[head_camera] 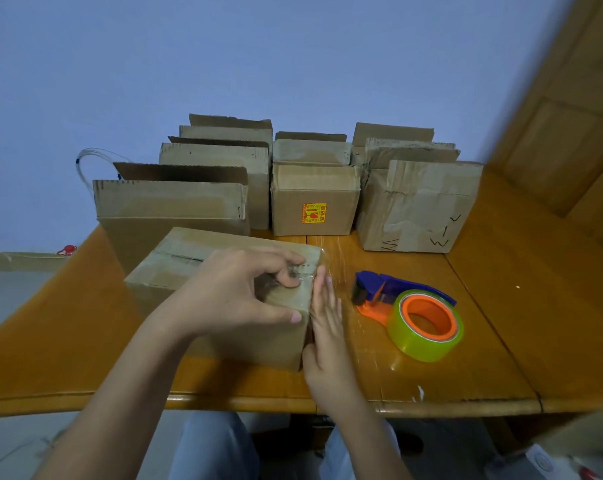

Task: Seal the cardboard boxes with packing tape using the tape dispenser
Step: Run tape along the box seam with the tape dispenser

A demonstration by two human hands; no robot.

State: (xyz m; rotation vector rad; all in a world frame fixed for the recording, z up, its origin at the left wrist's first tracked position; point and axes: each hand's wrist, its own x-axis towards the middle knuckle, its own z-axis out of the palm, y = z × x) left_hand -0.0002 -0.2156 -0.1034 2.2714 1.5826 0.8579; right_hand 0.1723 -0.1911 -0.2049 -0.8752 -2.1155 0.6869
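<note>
A closed cardboard box (189,271) is sitting on the near part of a wooden table (494,341), straight in front of the person. The left hand (237,296) is lying over the top of this box near its right end. Its fingers (286,280) are curling down so that the tips are pressing on a strip of clear tape (305,271) along the top seam, and the thumb is stretching along the near top edge. The hand is thus clamping the box at that corner rather than lying slack. The right hand (324,323) is pressing flat against the right side of the box with its fingers straight and close together, pointing away from the person and grasping nothing. Clear tape is showing faintly under these fingers. The tape dispenser (372,289), blue and orange, is lying on the table just to the right of the box, apart from both hands, and is carrying a yellow-green roll of tape (428,348). More cardboard boxes are standing in rows behind: an open box (171,206) at the left, a closed box with a yellow sticker (313,188) in the middle, and a creased box (417,206) at the right.
</note>
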